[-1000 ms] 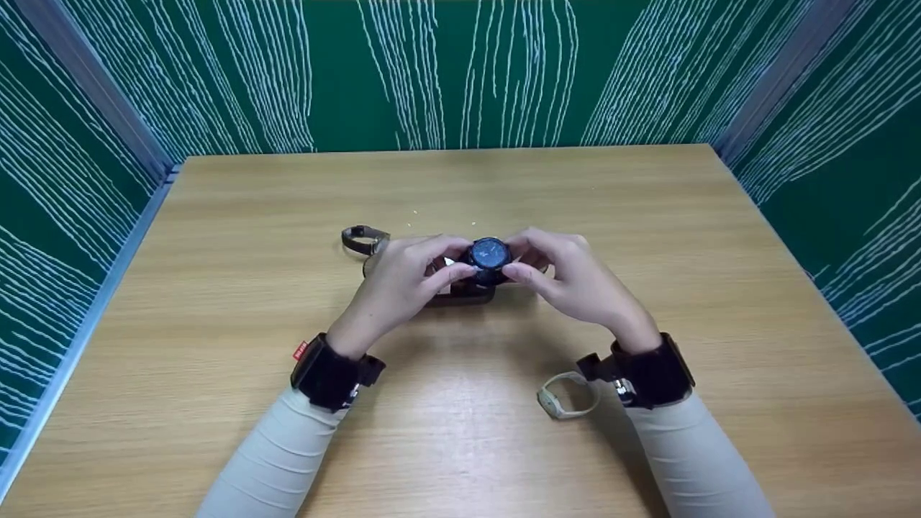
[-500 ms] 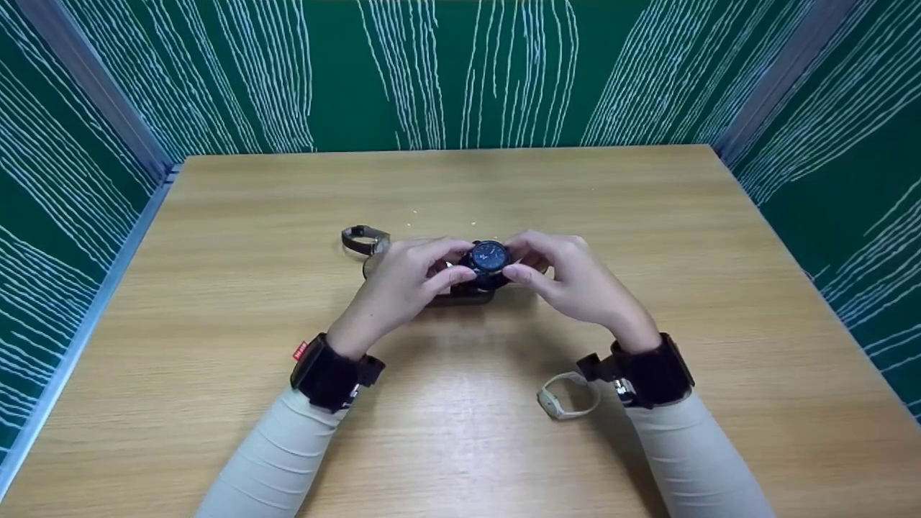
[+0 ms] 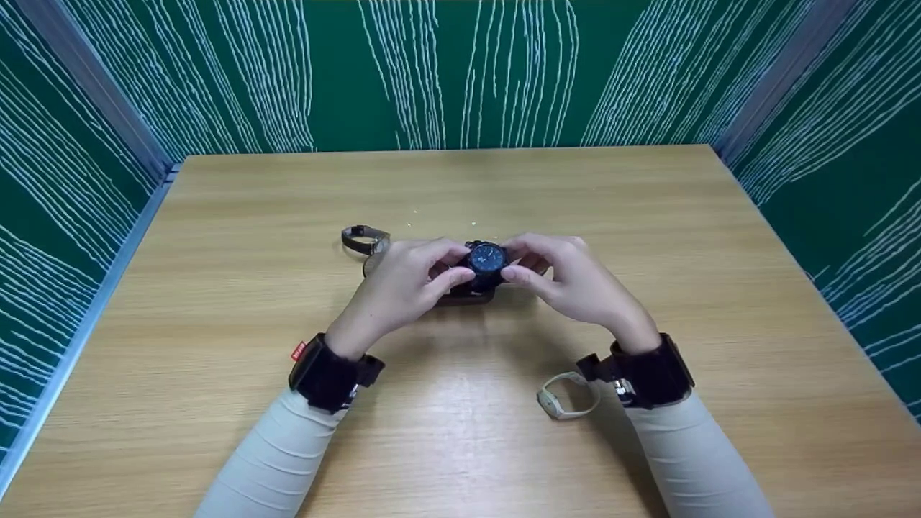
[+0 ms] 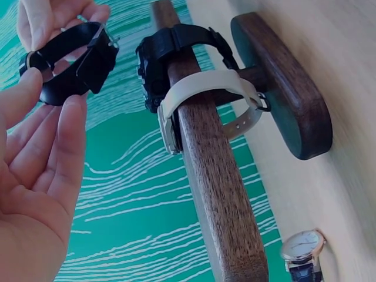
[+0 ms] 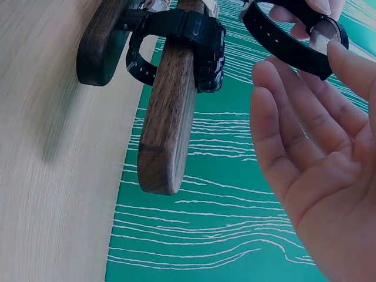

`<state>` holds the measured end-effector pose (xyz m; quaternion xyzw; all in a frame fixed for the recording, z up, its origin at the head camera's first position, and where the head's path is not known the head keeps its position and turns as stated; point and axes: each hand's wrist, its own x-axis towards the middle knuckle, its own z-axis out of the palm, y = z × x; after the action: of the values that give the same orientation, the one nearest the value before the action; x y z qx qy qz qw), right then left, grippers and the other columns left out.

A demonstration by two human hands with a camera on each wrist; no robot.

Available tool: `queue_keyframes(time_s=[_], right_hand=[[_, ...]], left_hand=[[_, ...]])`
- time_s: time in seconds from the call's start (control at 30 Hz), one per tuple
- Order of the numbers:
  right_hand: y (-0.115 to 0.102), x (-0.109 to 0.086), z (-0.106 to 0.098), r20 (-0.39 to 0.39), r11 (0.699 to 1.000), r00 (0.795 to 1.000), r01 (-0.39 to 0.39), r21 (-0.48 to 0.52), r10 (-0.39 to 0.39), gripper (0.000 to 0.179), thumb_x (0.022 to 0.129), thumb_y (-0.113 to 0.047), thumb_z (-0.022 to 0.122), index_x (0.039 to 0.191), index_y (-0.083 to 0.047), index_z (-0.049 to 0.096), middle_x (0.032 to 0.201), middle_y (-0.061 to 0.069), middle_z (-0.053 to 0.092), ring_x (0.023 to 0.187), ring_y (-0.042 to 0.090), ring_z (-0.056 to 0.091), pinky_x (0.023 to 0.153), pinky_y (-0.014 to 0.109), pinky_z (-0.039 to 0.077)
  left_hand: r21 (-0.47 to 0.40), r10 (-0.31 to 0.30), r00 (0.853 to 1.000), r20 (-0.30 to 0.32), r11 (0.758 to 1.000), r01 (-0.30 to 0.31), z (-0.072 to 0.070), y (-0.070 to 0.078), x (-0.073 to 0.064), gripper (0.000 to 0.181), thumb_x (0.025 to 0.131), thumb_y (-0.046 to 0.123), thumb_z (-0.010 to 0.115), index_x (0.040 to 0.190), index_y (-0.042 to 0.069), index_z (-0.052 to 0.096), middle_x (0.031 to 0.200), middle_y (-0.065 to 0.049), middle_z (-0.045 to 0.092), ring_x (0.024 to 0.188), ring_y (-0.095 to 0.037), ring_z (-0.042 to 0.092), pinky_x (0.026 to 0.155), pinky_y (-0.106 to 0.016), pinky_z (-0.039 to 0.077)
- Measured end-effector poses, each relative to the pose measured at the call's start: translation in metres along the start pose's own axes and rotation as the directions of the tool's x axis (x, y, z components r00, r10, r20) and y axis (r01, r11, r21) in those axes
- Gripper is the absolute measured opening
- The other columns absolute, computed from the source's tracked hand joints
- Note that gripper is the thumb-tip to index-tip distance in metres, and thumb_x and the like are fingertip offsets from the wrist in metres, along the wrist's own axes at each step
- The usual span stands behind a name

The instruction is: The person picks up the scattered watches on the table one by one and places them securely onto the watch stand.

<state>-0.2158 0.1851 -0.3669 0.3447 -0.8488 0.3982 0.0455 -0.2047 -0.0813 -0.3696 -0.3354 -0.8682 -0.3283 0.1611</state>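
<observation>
Both hands hold a black wristwatch (image 3: 487, 257) between them in the head view, its dial facing up toward the head. My left hand (image 3: 403, 277) pinches it at the left side, and my right hand (image 3: 568, 280) at the right side. In the left wrist view the black strap (image 4: 64, 91) makes a loop with its buckle hanging below the fingers. A dark wooden watch stand (image 4: 205, 135) is just beyond the hands. On its bar hang a chunky black watch (image 4: 155, 70) and a white-strapped watch (image 4: 205, 83). The hands hide most of the stand from the head camera.
A dark-strapped watch with a round dial (image 4: 302, 244) lies on the wooden table (image 3: 216, 288), left of the stand. Nearer the right wrist lies a pale watch (image 3: 550, 404). Green walls (image 3: 352, 79) with white lines surround the table's far side and both ends.
The held watch has sunk slightly and shifted a little left, and both hands have followed it. A white patch of the stand's contents, visible earlier between the hands, is now covered.
</observation>
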Motion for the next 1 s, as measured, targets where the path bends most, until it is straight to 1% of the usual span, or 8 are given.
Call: queue_keyframes(time_s=[0.13,0.4,0.5,0.67,0.73,0.83,0.93,1.0], right_hand=[[0.001,0.000,0.001,-0.003,1.000,1.000,0.002,0.000,-0.002,0.023,0.101,-0.015,0.074,0.122,-0.006,0.075,0.103,-0.001,0.078,0.083,0.015,0.071,0.073,0.028,0.058],[0.001,0.000,0.003,0.004,1.000,1.000,-0.010,-0.003,0.010,0.027,0.102,-0.018,0.074,0.126,-0.007,0.075,0.112,0.000,0.078,0.084,0.011,0.071,0.075,0.025,0.057],[0.001,0.000,0.003,0.013,1.000,1.000,-0.014,-0.008,0.014,0.030,0.102,-0.019,0.074,0.130,-0.006,0.073,0.114,0.001,0.078,0.085,0.011,0.071,0.076,0.025,0.058],[0.002,-0.001,0.002,0.033,1.000,0.999,-0.023,-0.016,0.024,0.037,0.102,-0.022,0.073,0.136,-0.007,0.070,0.115,0.000,0.078,0.086,0.010,0.072,0.076,0.026,0.059],[0.002,-0.001,0.001,0.040,1.000,0.999,-0.024,-0.013,0.025,0.038,0.103,-0.022,0.073,0.137,-0.008,0.070,0.113,-0.002,0.078,0.086,0.010,0.072,0.077,0.027,0.059],[0.003,-0.001,-0.002,0.044,1.000,0.999,-0.023,-0.007,0.023,0.037,0.103,-0.018,0.072,0.138,-0.008,0.069,0.113,-0.003,0.078,0.089,0.010,0.072,0.081,0.028,0.060],[0.005,-0.002,-0.005,0.029,1.000,0.999,-0.029,-0.012,0.029,0.035,0.103,-0.015,0.071,0.137,-0.008,0.070,0.114,-0.002,0.079,0.092,0.011,0.073,0.083,0.028,0.060],[0.006,-0.002,-0.007,0.010,0.999,0.999,-0.037,-0.020,0.037,0.033,0.104,-0.016,0.071,0.136,-0.008,0.071,0.117,0.000,0.078,0.092,0.012,0.073,0.083,0.027,0.060]], left_hand=[[0.004,0.012,1.000,0.002,1.000,-0.012,0.000,0.000,0.000,0.024,0.101,0.032,0.073,0.112,0.011,0.077,0.101,0.000,0.080,0.065,-0.009,0.055,0.059,-0.026,0.042],[0.019,0.011,1.000,-0.014,1.000,-0.010,-0.001,0.000,-0.001,0.023,0.101,0.032,0.074,0.111,0.011,0.077,0.099,0.001,0.081,0.064,-0.009,0.058,0.058,-0.026,0.042],[0.012,0.013,1.000,-0.018,1.000,-0.013,-0.001,-0.001,-0.002,0.023,0.102,0.031,0.074,0.110,0.010,0.077,0.099,0.000,0.081,0.067,-0.010,0.063,0.060,-0.027,0.047],[-0.023,0.019,1.000,-0.022,1.000,-0.019,-0.004,-0.002,-0.001,0.023,0.102,0.027,0.073,0.110,0.006,0.077,0.103,-0.004,0.081,0.081,-0.013,0.075,0.071,-0.029,0.059],[-0.049,0.011,1.000,-0.023,0.999,-0.012,-0.006,-0.003,-0.001,0.023,0.102,0.026,0.073,0.111,0.005,0.076,0.105,-0.006,0.081,0.087,-0.014,0.077,0.075,-0.029,0.061],[-0.081,-0.008,0.999,-0.031,0.997,0.005,-0.012,-0.005,-0.001,0.024,0.102,0.024,0.073,0.113,0.003,0.075,0.108,-0.008,0.081,0.092,-0.016,0.078,0.080,-0.030,0.063],[-0.080,-0.028,0.998,-0.055,0.997,0.023,-0.019,-0.009,-0.001,0.023,0.102,0.022,0.073,0.113,0.002,0.075,0.106,-0.010,0.081,0.091,-0.017,0.078,0.081,-0.029,0.063],[-0.061,-0.042,0.996,-0.076,0.997,0.037,-0.024,-0.012,-0.002,0.024,0.102,0.022,0.073,0.114,0.001,0.075,0.105,-0.011,0.081,0.087,-0.018,0.078,0.079,-0.029,0.063]])
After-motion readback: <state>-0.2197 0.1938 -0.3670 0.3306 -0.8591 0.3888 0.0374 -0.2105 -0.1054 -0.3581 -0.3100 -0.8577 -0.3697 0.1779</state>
